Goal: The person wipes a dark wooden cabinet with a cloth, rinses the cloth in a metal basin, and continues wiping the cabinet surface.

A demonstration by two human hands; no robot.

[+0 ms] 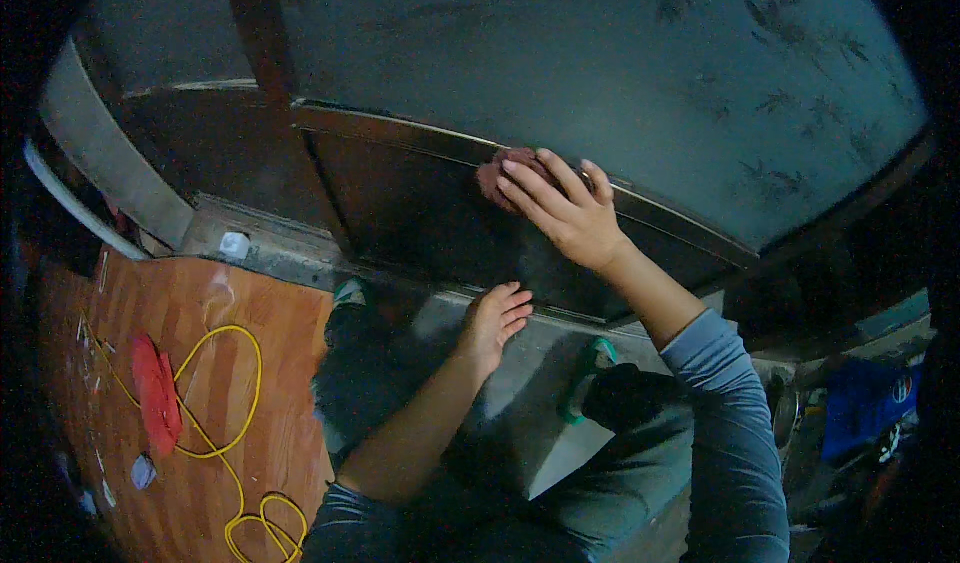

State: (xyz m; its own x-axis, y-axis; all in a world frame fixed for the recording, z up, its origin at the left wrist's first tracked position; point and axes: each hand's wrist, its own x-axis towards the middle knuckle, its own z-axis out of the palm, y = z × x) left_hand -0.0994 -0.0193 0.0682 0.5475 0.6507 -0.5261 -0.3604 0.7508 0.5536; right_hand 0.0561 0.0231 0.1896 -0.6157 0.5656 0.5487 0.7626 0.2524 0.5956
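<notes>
Under the fingers of my right hand (pixel 574 214) is a reddish-brown cloth (pixel 499 180), pressed against the dark rail (pixel 420 139) of a door or partition. Above that rail is a frosted glass pane (pixel 465 60) with dark leaf shapes on it. A dark lower panel (pixel 405 203) lies below the rail. My left hand (pixel 495 323) hangs in front of the panel's bottom edge, holding nothing, its fingers slightly apart.
To the left, a yellow cord (pixel 259 368) loops over the wood-look floor (pixel 285 315) beside a red cloth-like item (pixel 156 394). A small white object (pixel 235 245) sits on the sill. At right is a blue item (pixel 862 409) bearing a logo.
</notes>
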